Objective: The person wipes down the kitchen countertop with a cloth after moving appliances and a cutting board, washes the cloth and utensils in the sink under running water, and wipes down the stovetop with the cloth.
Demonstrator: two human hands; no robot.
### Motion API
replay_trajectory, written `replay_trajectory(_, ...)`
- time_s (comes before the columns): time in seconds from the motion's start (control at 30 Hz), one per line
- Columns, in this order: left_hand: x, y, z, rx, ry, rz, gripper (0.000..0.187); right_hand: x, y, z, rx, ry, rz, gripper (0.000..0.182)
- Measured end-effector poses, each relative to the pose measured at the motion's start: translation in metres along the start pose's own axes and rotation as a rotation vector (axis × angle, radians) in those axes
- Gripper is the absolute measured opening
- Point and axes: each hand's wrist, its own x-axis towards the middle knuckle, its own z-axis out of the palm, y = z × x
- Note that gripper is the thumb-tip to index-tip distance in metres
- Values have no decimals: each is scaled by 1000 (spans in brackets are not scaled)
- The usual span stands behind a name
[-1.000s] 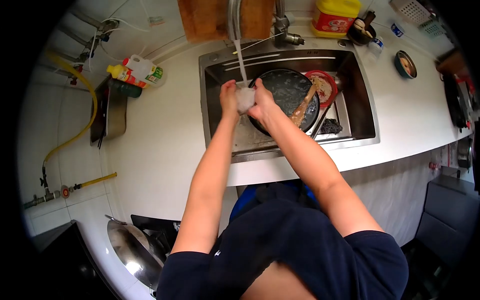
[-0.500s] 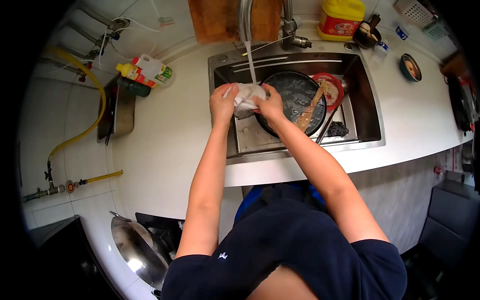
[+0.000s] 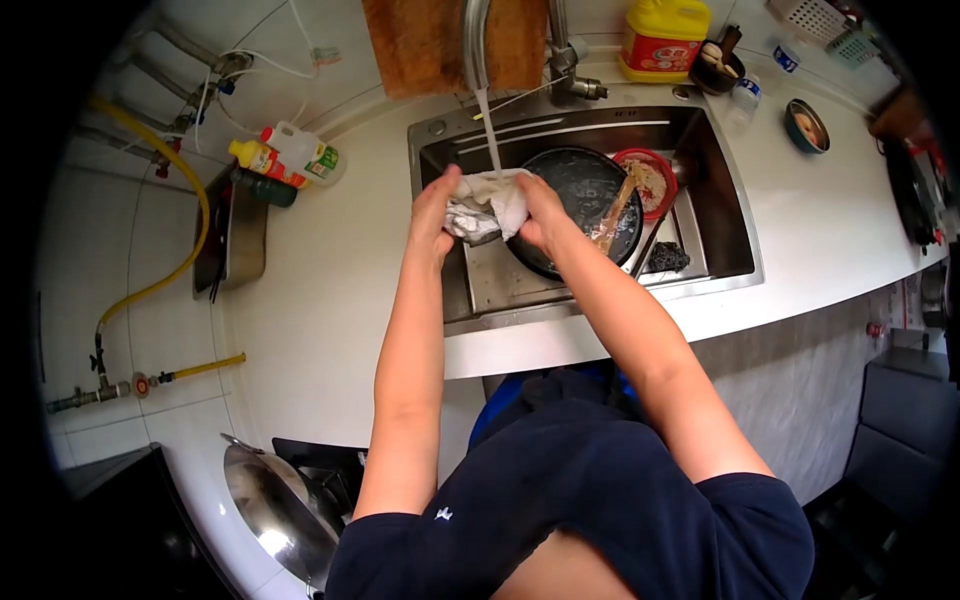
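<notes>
Water runs from the faucet (image 3: 476, 60) onto a white cloth (image 3: 486, 203) over the left part of the sink (image 3: 485, 290). My left hand (image 3: 433, 213) grips the cloth's left side and my right hand (image 3: 541, 212) grips its right side. The cloth is bunched, wet and partly grey underneath. Just right of it, a black pan (image 3: 570, 180) with water in it sits in the sink. A brownish, stick-like utensil (image 3: 614, 215) leans across the pan's right rim. A red bowl (image 3: 660, 185) with pale residue stands behind, beside a dark scouring pad (image 3: 668, 257).
A wooden cutting board (image 3: 410, 50) leans on the wall behind the faucet. A yellow jug (image 3: 664, 40), a dark pot (image 3: 716, 68) and a small teal bowl (image 3: 806, 127) stand right of it. Bottles (image 3: 290, 155) are on the left counter. A wok (image 3: 275, 505) is at lower left.
The cloth has been spread wider and turned between my hands, showing more folds under the stream. Both hands still hold it. The whole view has shifted slightly.
</notes>
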Motion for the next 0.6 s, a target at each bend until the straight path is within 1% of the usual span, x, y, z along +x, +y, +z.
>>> replay_trajectory(0.03, 0, -9, -5, 84, -34, 19, 32, 2, -3, -1, 11, -37, 9, 28)
replay_trajectory(0.07, 0, -16, -10, 168, -68, 39, 34, 4, -7, -2, -39, -42, -16, 30)
replay_trajectory(0.1, -8, -16, -6, 224, -15, -1, 37, 2, -13, 1, -90, -47, -42, 31)
replay_trajectory(0.2, -7, -23, -10, 453, 143, 41, 37, -7, -23, 7, -271, -22, -170, 35)
replay_trajectory(0.27, -4, -28, -8, 443, 203, 107, 38, -12, -22, 11, -400, 3, -271, 35)
replay_trajectory(0.3, -2, -31, -8, 450, 222, 144, 38, -14, -20, 14, -401, 77, -315, 29)
replay_trajectory(0.33, 0, -32, -9, 457, 240, 183, 38, -11, -18, 12, -466, 112, -345, 27)
replay_trajectory(0.43, 1, -32, -11, 606, 284, 531, 36, 2, -8, 2, -621, 202, -413, 23)
replay_trajectory(0.53, -9, -19, -4, 257, 179, 426, 31, 2, -1, -2, -654, 171, -332, 24)
replay_trajectory(0.57, -12, -13, 0, 61, 111, 394, 28, 6, 1, -6, -645, 135, -298, 29)
replay_trajectory(0.6, -15, -8, 0, -25, 88, 335, 27, 0, -2, -4, -597, 110, -214, 33)
